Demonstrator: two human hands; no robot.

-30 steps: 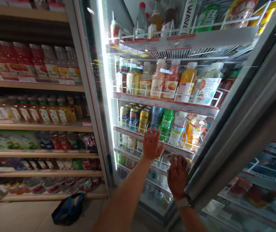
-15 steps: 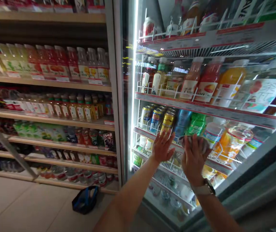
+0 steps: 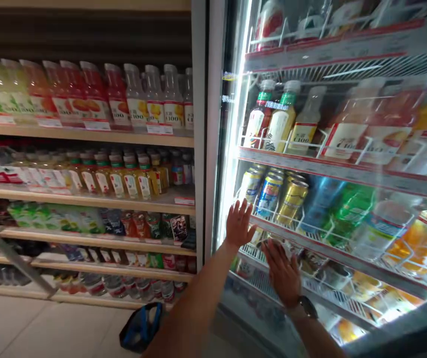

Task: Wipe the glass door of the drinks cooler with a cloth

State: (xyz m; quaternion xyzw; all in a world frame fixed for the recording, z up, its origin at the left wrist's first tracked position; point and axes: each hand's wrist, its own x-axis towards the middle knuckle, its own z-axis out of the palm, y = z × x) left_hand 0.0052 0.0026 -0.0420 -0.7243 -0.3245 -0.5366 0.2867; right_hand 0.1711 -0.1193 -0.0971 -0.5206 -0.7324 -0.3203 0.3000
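Observation:
My left hand [image 3: 239, 223] lies against the glass door of a lit drinks fridge, fingers spread, beside the bright left edge and in front of the cans. Lower and to its right, my right hand [image 3: 283, 273] presses flat toward the glass, a dark watch [image 3: 307, 307] on its wrist. A grey-brown cloth [image 3: 264, 243] is under its fingers, mostly hidden and blurred. Behind the glass near my hands stand a blue can [image 3: 269, 194], a gold can [image 3: 291, 199] and a green bottle [image 3: 351, 211].
Left of the fridge, wooden shelves [image 3: 86, 133] hold rows of bottled drinks. A dark bag with blue straps [image 3: 141, 325] sits on the tiled floor [image 3: 30, 323] by the bottom shelf. A grey post [image 3: 202, 124] divides shelves and fridge.
My right hand has moved down and left across the glass with the cloth, closer to my left hand. The view has shifted, and the fridge and shelves look larger.

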